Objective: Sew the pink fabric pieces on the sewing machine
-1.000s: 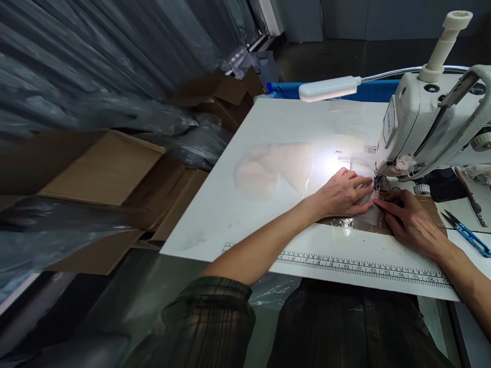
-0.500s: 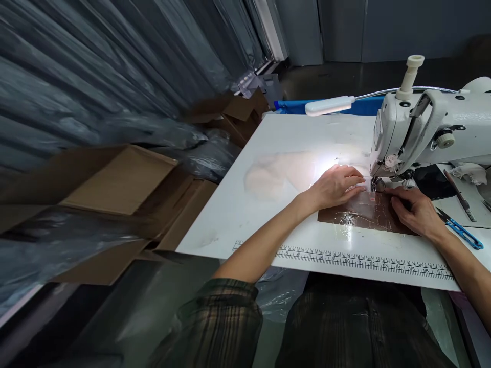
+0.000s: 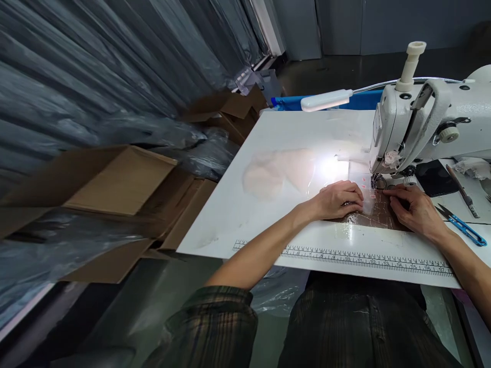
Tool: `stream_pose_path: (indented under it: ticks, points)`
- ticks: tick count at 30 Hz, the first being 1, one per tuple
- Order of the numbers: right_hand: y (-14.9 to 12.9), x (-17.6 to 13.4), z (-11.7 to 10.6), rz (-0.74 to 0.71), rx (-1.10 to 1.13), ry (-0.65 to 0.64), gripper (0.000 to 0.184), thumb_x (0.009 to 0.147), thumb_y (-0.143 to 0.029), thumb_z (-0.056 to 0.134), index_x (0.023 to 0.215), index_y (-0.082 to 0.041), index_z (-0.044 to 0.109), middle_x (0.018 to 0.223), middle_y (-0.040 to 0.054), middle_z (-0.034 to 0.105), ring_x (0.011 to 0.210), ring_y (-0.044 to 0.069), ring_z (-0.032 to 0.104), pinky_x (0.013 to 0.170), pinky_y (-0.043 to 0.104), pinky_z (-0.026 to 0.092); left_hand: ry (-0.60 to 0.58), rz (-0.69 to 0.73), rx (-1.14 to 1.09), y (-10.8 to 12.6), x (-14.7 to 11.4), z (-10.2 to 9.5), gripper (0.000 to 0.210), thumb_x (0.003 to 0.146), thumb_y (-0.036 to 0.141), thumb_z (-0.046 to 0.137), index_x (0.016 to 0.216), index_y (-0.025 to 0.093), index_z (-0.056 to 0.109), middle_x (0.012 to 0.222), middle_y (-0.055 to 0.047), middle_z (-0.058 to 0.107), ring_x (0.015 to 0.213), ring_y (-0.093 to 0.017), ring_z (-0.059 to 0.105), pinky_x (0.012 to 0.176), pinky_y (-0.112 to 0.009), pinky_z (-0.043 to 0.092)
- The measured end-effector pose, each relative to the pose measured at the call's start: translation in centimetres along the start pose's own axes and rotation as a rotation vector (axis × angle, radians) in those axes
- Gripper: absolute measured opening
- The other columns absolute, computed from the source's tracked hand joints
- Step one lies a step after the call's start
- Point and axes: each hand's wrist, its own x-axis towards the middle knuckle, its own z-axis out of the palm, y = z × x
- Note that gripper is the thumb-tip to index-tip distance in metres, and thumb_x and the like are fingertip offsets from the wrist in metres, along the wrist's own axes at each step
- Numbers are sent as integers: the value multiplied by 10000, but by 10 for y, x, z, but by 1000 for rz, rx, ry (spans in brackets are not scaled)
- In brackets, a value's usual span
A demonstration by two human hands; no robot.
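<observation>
A brown sheet (image 3: 368,221) with a shiny, crackled surface lies on the white table under the needle area of a sewing machine (image 3: 399,133). On it rests a clear plastic strip (image 3: 369,203) with small pink marks, reaching up beside the presser foot (image 3: 374,181). My left hand (image 3: 340,199) lies over the left part of the sheet, fingers slightly bent, fingertips at the strip's left edge. To the right of the foot, my right hand (image 3: 412,208) rests on the sheet's right side, index finger stretched toward the foot and thumb apart. The sheet's left portion is hidden under my left hand.
Blue thread snips (image 3: 464,227), a tweezer-like tool (image 3: 462,191) and a black flat object (image 3: 437,178) lie to the right. A printed ruler (image 3: 345,259) runs along the front edge. A lamp (image 3: 326,100) hangs behind; open cardboard boxes (image 3: 123,179) stand at left.
My left hand has drawn back toward me, uncovering more of the clear strip and its pink marks. My right hand stays near the foot. The view has shifted slightly.
</observation>
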Motion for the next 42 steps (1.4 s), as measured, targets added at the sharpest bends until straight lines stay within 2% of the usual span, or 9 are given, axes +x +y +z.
stream_pose_path:
  ticks: [5, 10, 14, 20, 26, 34, 42]
  points:
    - [4, -1, 2, -16, -9, 3, 321, 908, -295, 514, 1063, -237, 789, 918, 86, 694, 770, 213, 668, 704, 355, 577, 31, 39, 44, 6, 2, -6, 221, 1008, 256, 529, 888, 169, 693, 946, -73, 740, 870, -159, 684, 804, -332, 565]
    - [6, -3, 5, -1, 12, -16, 333, 918, -320, 512, 1079, -218, 785, 989, 106, 690, 827, 227, 669, 724, 370, 571, -15, 96, 23, 3, 1, -10, 215, 996, 317, 577, 1063, 153, 699, 1058, -113, 725, 985, -181, 677, 856, -330, 573]
    - [8, -3, 6, -12, 36, -18, 326, 915, -325, 524, 1086, -217, 780, 1011, 104, 677, 843, 221, 671, 726, 362, 572, -35, 42, 29, -4, -2, -3, 186, 999, 292, 588, 976, 199, 748, 978, -68, 732, 876, -144, 681, 784, -299, 561]
    - [10, -3, 5, -35, 14, -39, 324, 944, -336, 509, 1092, -223, 774, 1003, 104, 675, 871, 233, 673, 758, 383, 579, 36, 1, -5, -5, 0, -1, 166, 968, 315, 646, 914, 214, 765, 932, -53, 744, 825, -135, 687, 777, -316, 561]
    - [8, -4, 5, -66, -1, -23, 338, 951, -347, 501, 1111, -219, 770, 993, 107, 672, 861, 228, 669, 752, 381, 585, 240, 33, -73, 3, 2, -1, 232, 989, 290, 563, 925, 162, 746, 991, -102, 745, 896, -154, 695, 746, -315, 601]
    - [4, -7, 6, -134, -66, -51, 404, 982, -321, 442, 1284, -248, 700, 1073, 119, 640, 940, 242, 643, 823, 403, 587, 66, 77, 56, 3, 1, 7, 226, 1011, 266, 540, 941, 198, 744, 979, -65, 775, 883, -137, 707, 801, -329, 567]
    - [9, -8, 13, -196, -93, -71, 403, 1006, -319, 420, 1284, -272, 707, 1044, 127, 594, 905, 244, 598, 800, 423, 578, -35, 123, 210, 7, 2, 2, 219, 995, 228, 525, 967, 227, 742, 1016, -57, 769, 850, -152, 677, 765, -349, 498]
